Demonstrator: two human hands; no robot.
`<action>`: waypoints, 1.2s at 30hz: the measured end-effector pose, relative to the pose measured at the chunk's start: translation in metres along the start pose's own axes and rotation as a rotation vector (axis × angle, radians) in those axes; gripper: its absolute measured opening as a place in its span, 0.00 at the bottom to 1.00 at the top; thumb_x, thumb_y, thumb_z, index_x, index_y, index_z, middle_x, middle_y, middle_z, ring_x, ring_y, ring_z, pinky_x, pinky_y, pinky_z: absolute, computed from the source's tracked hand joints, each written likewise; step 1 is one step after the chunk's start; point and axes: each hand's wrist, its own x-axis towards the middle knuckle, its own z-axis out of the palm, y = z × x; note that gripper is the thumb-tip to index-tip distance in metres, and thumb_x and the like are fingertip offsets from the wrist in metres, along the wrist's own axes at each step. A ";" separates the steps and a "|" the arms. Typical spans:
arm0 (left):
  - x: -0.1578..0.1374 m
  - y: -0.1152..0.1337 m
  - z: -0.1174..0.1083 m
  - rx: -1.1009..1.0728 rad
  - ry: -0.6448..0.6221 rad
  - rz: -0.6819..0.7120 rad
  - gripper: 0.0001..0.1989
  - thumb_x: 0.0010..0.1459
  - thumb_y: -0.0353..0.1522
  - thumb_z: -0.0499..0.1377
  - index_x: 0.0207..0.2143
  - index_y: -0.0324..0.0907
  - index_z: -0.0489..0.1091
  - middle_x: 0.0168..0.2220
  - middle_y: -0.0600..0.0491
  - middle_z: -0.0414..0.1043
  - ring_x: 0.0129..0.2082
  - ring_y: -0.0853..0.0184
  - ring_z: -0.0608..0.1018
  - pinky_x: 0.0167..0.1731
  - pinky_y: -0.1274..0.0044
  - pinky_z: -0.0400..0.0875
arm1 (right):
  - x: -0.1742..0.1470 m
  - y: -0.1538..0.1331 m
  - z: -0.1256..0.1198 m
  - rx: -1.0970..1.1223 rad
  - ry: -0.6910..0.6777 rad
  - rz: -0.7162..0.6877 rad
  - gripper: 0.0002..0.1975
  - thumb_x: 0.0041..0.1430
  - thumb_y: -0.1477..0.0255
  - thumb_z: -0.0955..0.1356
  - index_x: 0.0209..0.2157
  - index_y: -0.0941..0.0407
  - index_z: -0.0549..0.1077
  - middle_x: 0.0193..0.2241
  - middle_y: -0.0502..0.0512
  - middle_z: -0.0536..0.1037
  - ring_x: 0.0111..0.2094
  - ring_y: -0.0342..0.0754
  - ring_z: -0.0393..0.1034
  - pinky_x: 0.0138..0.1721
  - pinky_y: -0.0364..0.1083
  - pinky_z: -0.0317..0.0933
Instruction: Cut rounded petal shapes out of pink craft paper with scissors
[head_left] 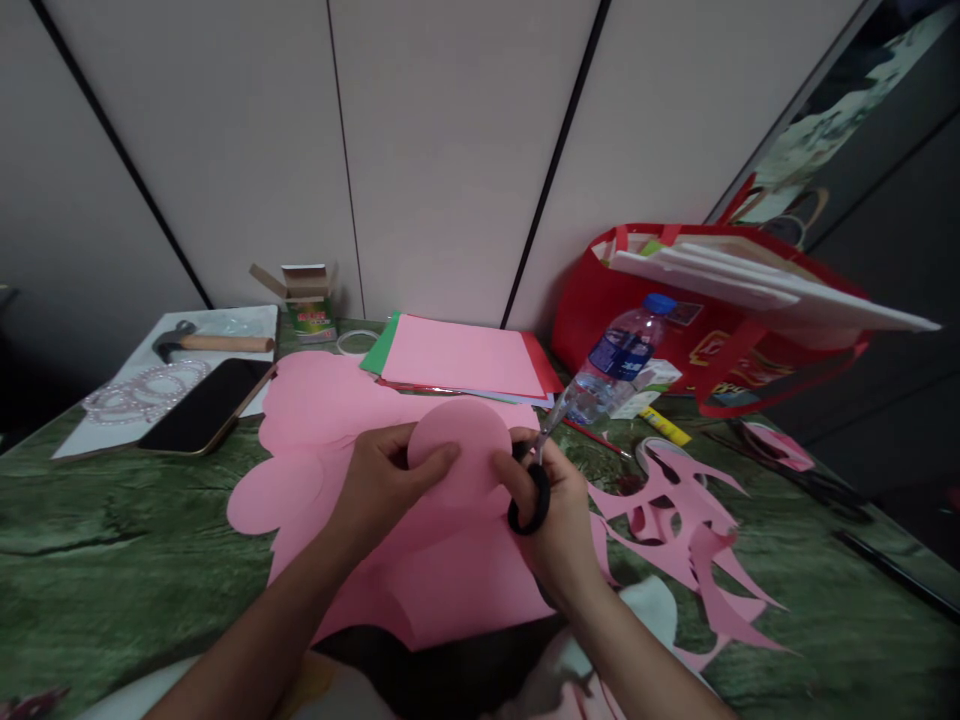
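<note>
Pinching a round piece of pink paper [465, 435] in the left grip [382, 475], closed with the thumb on top. Holding scissors [541, 490] in the right grip [559, 515], closed round the black handles with blades aimed up and away, and touching the round piece's right edge with the thumb. Holding it above larger pink sheets [322, 405] on the green table [90, 520], between a phone [210, 408] at left and pink scraps [709, 548] at right, nearer than a water bottle [619, 350] and red bag [589, 315].
</note>
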 end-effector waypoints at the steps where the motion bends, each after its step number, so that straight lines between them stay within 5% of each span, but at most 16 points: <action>1: 0.000 -0.001 0.000 0.003 -0.002 0.009 0.17 0.46 0.36 0.60 0.12 0.39 0.59 0.11 0.62 0.54 0.13 0.77 0.59 0.12 0.83 0.51 | 0.000 0.000 0.000 -0.004 0.005 -0.003 0.05 0.51 0.72 0.68 0.30 0.56 0.67 0.19 0.42 0.59 0.20 0.37 0.50 0.20 0.38 0.47; 9: 0.002 0.000 0.000 0.002 0.054 0.009 0.17 0.47 0.35 0.60 0.13 0.39 0.59 0.11 0.62 0.55 0.13 0.77 0.60 0.13 0.83 0.53 | -0.001 0.002 0.004 -0.002 -0.140 0.049 0.06 0.49 0.72 0.69 0.30 0.57 0.68 0.21 0.45 0.66 0.21 0.39 0.56 0.22 0.40 0.52; 18: -0.002 -0.005 0.010 -0.209 -0.259 -0.109 0.14 0.51 0.38 0.57 0.20 0.36 0.71 0.15 0.54 0.70 0.12 0.73 0.68 0.15 0.80 0.62 | 0.000 0.000 0.003 -0.035 -0.043 -0.044 0.06 0.49 0.72 0.69 0.28 0.56 0.67 0.19 0.43 0.64 0.20 0.38 0.55 0.20 0.38 0.51; 26: 0.000 0.002 0.003 -0.203 -0.074 -0.100 0.19 0.52 0.33 0.58 0.11 0.37 0.66 0.10 0.55 0.67 0.10 0.75 0.66 0.14 0.82 0.61 | 0.002 -0.001 0.004 -0.075 -0.167 0.045 0.07 0.48 0.72 0.69 0.26 0.57 0.66 0.20 0.45 0.65 0.22 0.39 0.56 0.23 0.40 0.52; 36: 0.001 0.000 0.001 -0.154 -0.003 -0.118 0.21 0.49 0.35 0.60 0.08 0.38 0.61 0.08 0.59 0.59 0.09 0.78 0.60 0.11 0.82 0.54 | 0.001 -0.006 0.002 -0.095 -0.291 0.101 0.10 0.44 0.69 0.71 0.24 0.57 0.66 0.18 0.44 0.63 0.20 0.39 0.54 0.21 0.40 0.51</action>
